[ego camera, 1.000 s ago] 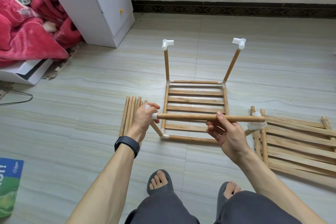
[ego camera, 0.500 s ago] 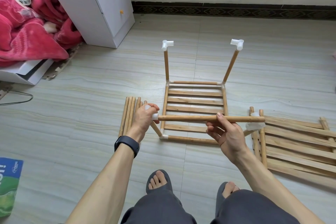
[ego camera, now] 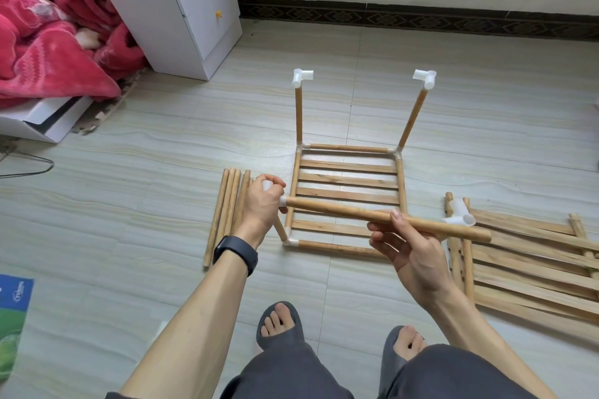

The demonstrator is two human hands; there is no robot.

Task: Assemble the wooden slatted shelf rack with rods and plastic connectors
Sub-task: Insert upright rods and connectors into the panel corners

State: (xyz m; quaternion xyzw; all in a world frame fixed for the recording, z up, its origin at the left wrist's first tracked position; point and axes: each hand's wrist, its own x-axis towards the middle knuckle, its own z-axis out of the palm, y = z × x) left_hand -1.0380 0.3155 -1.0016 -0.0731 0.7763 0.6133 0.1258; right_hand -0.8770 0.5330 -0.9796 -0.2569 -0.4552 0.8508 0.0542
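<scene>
A slatted wooden shelf panel point(ego camera: 348, 185) lies on the floor with two upright rods at its far corners, each topped by a white plastic connector point(ego camera: 302, 77), point(ego camera: 426, 78). My left hand point(ego camera: 263, 201) grips a white connector point(ego camera: 281, 201) on the near-left upright rod. A wooden rod point(ego camera: 340, 212) sticks out of that connector to the right. My right hand point(ego camera: 406, 244) holds this rod near its middle between thumb and fingers. The rod's free right end point(ego camera: 483, 234) hangs over a loose white connector point(ego camera: 460, 215).
A bundle of spare rods point(ego camera: 227, 214) lies left of the panel. More slatted panels point(ego camera: 534, 256) lie stacked at the right. A white drawer cabinet point(ego camera: 168, 3) and a red blanket point(ego camera: 42, 52) are at the far left. My sandalled feet point(ego camera: 282, 324) are near the bottom.
The rod's right end has dropped a little, so it now slopes down to the right. Both hands keep their grips.
</scene>
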